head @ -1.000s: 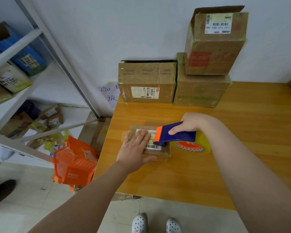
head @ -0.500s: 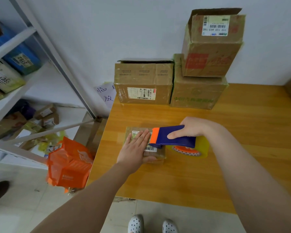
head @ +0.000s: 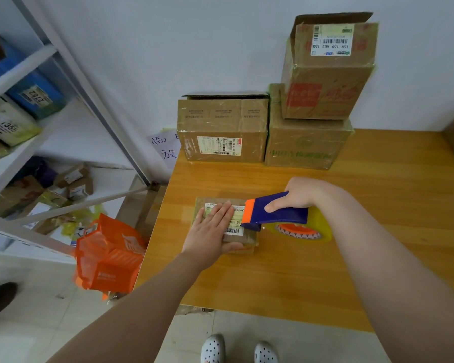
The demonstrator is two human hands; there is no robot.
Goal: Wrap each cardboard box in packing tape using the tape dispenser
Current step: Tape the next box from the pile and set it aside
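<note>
dispenser (head: 275, 213) slid right, one small box (head: 243, 238) — three boxes (head: 222, 127) behind

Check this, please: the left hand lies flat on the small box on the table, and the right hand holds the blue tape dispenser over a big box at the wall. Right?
Not quite. In the head view the right hand holds the blue tape dispenser over the small box, not a big box at the wall. The left hand does lie flat on it, on the table.
</note>
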